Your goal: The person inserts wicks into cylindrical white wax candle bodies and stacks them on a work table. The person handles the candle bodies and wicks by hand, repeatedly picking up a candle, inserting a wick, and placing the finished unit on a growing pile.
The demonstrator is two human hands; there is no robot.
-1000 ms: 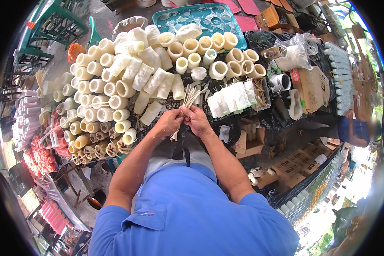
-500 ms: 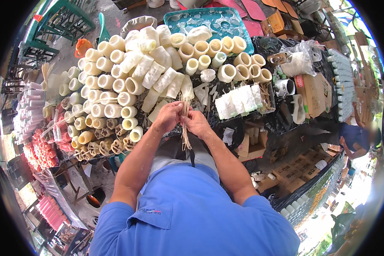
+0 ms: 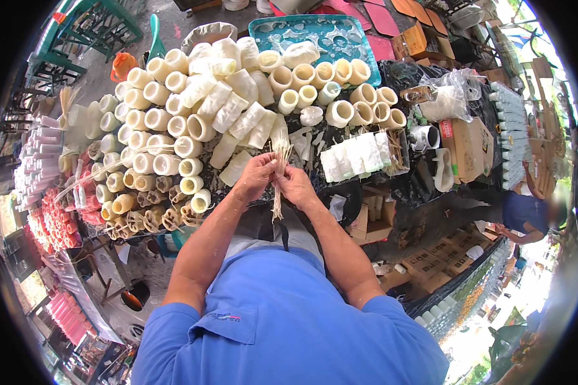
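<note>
A bundle of thin straw-coloured strands, like candle wicks (image 3: 277,204), stands between my two hands at the near edge of the table. My left hand (image 3: 257,178) pinches it from the left, and my right hand (image 3: 295,185) grips it from the right just below. Frayed ends fan out above the fingers, while the tail hangs down below them. Just beyond the bundle lies a pale wax-like cylinder (image 3: 279,129). Many hollow cream-coloured cups (image 3: 201,128) are stacked to the left. Rough white rolled pieces (image 3: 231,113) lie in a pile ahead.
A teal tray (image 3: 356,32) with wax-like scraps lies at the far side. To the right are a row of white blocks (image 3: 356,156), a plastic bag (image 3: 453,99) and a cardboard box (image 3: 472,147). Another person (image 3: 526,212) is at the far right.
The bundle's tail hangs a little straighter and closer together. Both hands keep hold of it in nearly the same place. The view has shifted slightly.
</note>
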